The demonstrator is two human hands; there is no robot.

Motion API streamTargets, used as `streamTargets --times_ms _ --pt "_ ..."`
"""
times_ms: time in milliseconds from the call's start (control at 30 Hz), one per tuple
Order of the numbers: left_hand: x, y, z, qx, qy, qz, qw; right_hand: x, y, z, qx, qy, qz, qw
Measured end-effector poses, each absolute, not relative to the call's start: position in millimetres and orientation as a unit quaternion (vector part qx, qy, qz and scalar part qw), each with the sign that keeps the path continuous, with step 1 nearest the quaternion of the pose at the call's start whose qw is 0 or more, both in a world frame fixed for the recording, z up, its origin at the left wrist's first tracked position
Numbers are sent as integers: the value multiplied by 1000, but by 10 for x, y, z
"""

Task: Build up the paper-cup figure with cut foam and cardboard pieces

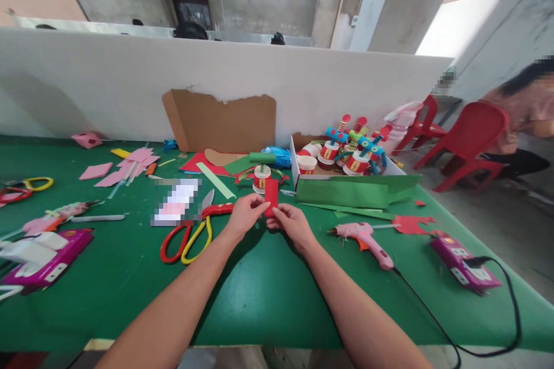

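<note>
A small red paper roll (pixel 271 196) stands upright above the green table (pixel 259 294), pinched from both sides. My left hand (pixel 244 214) grips its left edge with closed fingers. My right hand (pixel 291 223) holds its lower right edge, fingers curled. Just behind the roll stands a paper cup craft (pixel 261 177) with striped pipe-cleaner arms and a green tube on top. Red and yellow scissors (pixel 190 236) lie just left of my left hand.
A pink glue gun (pixel 366 237) lies right of my hands, its black cord running off the front edge. A white box (pixel 346 157) of finished cup figures sits behind green paper sheets (pixel 346 193). Pink paper scraps (pixel 125 167), purple devices and cardboard surround. A person sits on red chairs far right.
</note>
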State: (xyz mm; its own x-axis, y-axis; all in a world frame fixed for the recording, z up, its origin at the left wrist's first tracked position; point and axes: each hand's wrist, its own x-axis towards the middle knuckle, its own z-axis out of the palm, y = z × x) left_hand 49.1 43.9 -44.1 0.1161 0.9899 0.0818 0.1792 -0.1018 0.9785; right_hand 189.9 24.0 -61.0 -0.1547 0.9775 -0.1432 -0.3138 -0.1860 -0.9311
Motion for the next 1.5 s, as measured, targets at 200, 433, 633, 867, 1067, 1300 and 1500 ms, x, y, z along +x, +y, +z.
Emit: streamTargets --times_ms 200,433,633,867,1067,1300,1500 --pt "508 435 -417 566 501 509 412 1884 205 -544 -425 -361 681 475" --pt "555 393 -425 607 506 496 361 1885 225 -537 -441 -323 677 493" --pt "578 408 -463 570 471 506 444 1902 237 -541 -440 -328 660 513" --pt "554 414 -473 543 450 494 508 1889 242 -561 -432 -380 636 515" --pt "532 410 -439 564 477 485 469 1890 219 -537 -428 -378 650 502" --pt "541 394 -436 623 509 469 364 1894 237 -559 -430 -359 658 503" --pt "549 382 -414 598 485 469 433 1902 242 -575 -420 -355 667 502"
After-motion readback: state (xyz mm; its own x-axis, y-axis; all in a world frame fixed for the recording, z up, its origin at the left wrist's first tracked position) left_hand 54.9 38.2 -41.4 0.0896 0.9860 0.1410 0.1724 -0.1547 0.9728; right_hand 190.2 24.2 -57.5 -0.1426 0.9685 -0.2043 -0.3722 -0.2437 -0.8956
